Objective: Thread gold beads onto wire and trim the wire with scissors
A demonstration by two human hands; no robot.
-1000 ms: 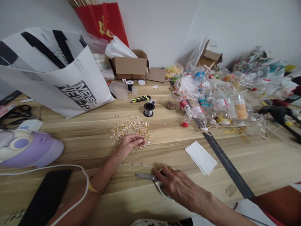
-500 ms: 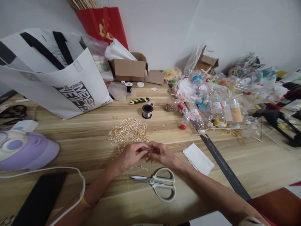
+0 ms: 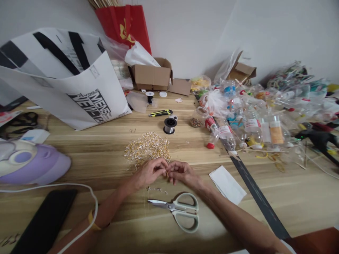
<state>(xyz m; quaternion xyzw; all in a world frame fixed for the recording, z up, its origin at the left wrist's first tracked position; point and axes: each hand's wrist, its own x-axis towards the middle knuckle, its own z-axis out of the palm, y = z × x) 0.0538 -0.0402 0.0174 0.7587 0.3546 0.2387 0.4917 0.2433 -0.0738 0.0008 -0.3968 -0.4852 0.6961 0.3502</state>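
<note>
My left hand [image 3: 152,171] and my right hand [image 3: 182,173] meet fingertip to fingertip over the table, both pinched closed. Between them is something small and thin, too tiny to name. Just beyond my hands lies a tangled heap of gold and silver beaded chain [image 3: 147,146]. A short piece of chain [image 3: 157,189] rests on the wood in front of my wrists. Closer to me are scissors [image 3: 176,210] with pale handles, blades pointing left and slightly apart. A black spool of silver wire [image 3: 170,125] stands behind the heap.
A yellow and black utility knife [image 3: 160,113] lies farther back. Folded white paper [image 3: 227,184] is beside my right forearm. Plastic bottles [image 3: 251,125] crowd the right side. At left are a white bag [image 3: 106,93], a purple object [image 3: 50,164], a white cable [image 3: 94,203] and a black slab [image 3: 49,218].
The view has shifted slightly, so the table's contents sit a little farther right. My hands stay pinched together at nearly the same spot.
</note>
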